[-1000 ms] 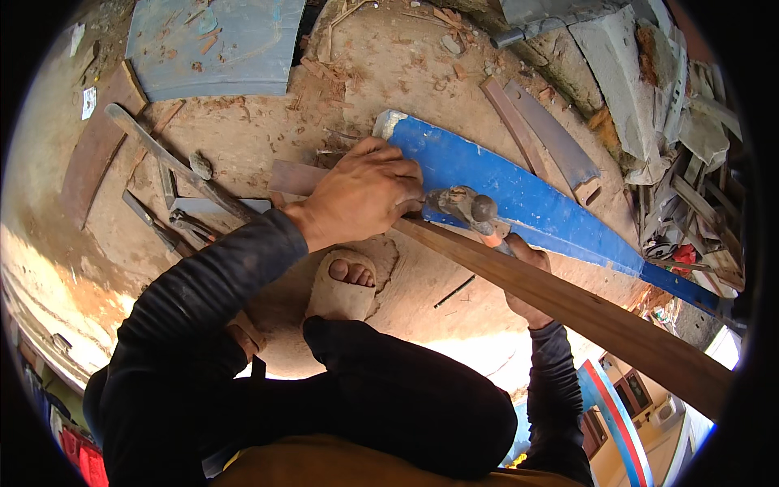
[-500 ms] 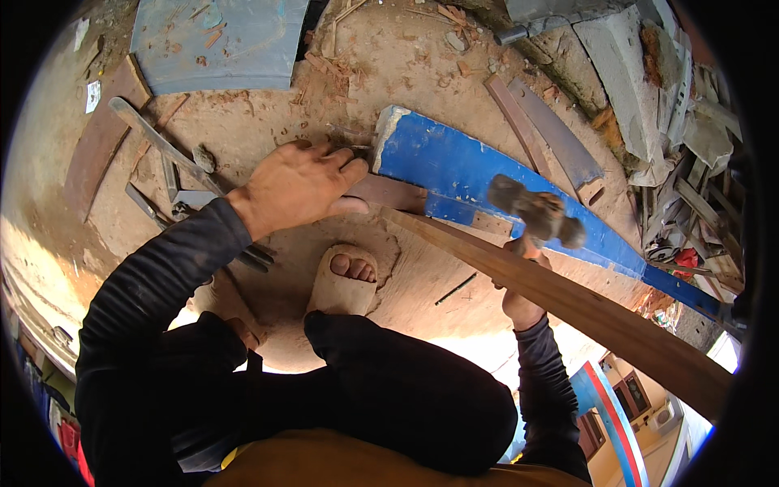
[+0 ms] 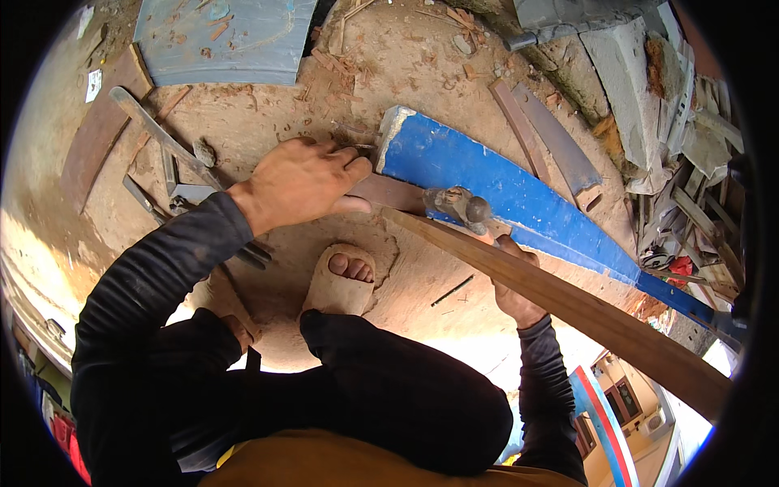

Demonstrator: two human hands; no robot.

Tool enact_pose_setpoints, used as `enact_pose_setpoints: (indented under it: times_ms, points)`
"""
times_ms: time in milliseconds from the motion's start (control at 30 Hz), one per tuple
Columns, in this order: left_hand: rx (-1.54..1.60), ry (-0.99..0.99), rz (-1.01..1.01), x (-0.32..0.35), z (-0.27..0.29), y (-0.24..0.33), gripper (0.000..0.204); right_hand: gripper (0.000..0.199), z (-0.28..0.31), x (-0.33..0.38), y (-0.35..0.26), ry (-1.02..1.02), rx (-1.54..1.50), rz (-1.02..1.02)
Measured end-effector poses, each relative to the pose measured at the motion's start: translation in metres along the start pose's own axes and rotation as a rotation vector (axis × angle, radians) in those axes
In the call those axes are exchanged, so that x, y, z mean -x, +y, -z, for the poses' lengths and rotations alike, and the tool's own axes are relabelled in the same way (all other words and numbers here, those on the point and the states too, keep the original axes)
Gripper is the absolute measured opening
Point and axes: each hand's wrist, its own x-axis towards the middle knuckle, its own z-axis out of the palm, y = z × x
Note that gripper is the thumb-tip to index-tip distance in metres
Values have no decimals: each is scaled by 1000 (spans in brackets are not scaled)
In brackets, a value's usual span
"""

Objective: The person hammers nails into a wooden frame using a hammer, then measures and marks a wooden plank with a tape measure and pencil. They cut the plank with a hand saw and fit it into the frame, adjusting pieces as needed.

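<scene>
Over dusty ground, left hand (image 3: 304, 180) presses flat on brown strip (image 3: 389, 193); right hand (image 3: 513, 280) fingers grip hammer (image 3: 461, 207).

A small white paper label (image 3: 94, 84) lay on the dusty ground at the upper left, just beside the far end of a dark brown plank (image 3: 96, 138); it was a rough rectangle, slightly tilted, with some dark marks too small to make out. A second pale scrap (image 3: 84, 22) showed above it near the picture's rim (whether this was a label or only a chip of debris could not be told). No packages, signs or screens were visible anywhere else in the view.
</scene>
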Motion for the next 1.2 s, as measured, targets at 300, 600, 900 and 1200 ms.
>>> enact_pose_setpoints:
  times_ms: [300,600,900,1200]
  points:
    - [44,-71,50,1,0,1,56,51,-12,-5,-16,247,-653,91]
    - [29,-129,50,-1,2,1,58,58,-27,2,-26,500,-917,150]
    - [37,-102,28,-1,2,0,58,67,-19,-1,-11,343,-670,45]
    - [37,-51,5,1,-2,-2,57,64,-14,-13,3,130,-53,112]
